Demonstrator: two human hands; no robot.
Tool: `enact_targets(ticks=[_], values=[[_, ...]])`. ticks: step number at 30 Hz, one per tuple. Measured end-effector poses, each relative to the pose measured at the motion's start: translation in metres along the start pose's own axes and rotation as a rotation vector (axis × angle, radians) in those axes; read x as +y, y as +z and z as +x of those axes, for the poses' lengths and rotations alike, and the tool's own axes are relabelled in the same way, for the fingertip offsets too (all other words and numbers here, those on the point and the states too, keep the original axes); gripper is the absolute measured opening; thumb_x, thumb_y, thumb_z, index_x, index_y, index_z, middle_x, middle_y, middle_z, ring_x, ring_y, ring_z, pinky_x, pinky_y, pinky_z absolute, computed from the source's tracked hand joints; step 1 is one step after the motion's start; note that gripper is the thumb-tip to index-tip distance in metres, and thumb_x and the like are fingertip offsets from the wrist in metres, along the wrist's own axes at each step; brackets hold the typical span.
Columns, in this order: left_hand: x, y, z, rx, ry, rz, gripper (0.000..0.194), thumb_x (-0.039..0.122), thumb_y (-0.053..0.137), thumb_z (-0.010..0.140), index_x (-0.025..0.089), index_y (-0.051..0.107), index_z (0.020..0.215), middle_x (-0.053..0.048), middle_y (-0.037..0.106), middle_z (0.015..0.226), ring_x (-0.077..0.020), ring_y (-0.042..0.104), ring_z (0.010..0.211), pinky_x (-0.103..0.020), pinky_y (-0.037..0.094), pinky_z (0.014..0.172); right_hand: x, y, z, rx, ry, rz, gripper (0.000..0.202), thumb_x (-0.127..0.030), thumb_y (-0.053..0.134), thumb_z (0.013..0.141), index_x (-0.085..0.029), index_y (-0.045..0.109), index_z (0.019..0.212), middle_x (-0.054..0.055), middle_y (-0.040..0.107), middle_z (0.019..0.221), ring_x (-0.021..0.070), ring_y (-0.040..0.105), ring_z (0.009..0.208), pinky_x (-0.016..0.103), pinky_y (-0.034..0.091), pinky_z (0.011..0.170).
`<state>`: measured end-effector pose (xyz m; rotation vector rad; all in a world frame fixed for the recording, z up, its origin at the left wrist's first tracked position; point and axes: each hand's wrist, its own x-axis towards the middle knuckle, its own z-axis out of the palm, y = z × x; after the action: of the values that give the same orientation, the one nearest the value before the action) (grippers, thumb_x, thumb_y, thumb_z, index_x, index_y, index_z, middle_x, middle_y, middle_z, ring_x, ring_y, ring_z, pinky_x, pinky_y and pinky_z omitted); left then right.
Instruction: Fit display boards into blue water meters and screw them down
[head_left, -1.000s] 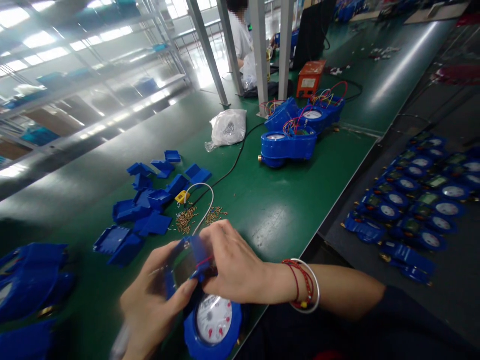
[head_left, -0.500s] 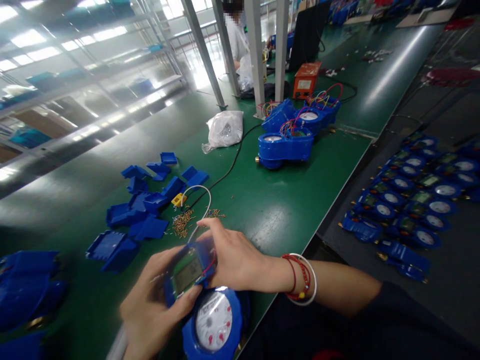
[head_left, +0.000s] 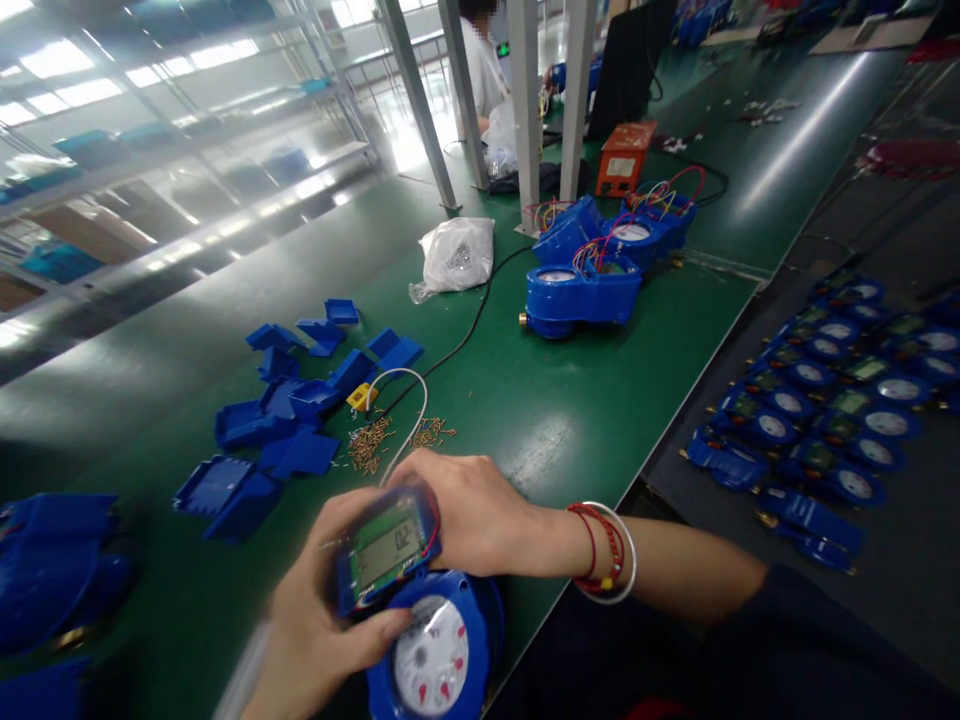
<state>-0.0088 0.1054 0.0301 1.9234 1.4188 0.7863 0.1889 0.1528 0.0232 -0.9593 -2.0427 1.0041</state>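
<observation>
Gripping blue water meter (head_left: 420, 610) at near table (head_left: 555, 430) edge: your left hand (head_left: 315, 620) is clamping display module (head_left: 386, 545) from below-left, your right hand (head_left: 457, 510) is closing over module's top-right side. Dial face (head_left: 431, 655) is showing just below both hands. Loose blue covers (head_left: 292, 410) are lying well apart, beyond.

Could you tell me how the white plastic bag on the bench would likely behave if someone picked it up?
The white bag looks thin and crumpled, so it would probably sag. Small dark parts show through it, so the weight would likely pool at the bottom. Its slumped shape suggests it would not roll.
</observation>
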Motion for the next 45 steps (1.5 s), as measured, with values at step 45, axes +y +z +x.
enact_targets(ticks=[45], values=[[0.022,0.01,0.002,0.122,0.036,0.422,0.052,0.035,0.063,0.069,0.02,0.047,0.116,-0.007,0.063,0.1,-0.0221,0.064,0.085,-0.032,0.057,0.073,-0.003,0.0,-0.002,-0.047,-0.044,-0.085,0.043,-0.027,0.065,0.071,-0.019,0.042,0.107,0.006,0.064,0.099,0.0227,0.064,0.091,0.031,0.051,0.073]])
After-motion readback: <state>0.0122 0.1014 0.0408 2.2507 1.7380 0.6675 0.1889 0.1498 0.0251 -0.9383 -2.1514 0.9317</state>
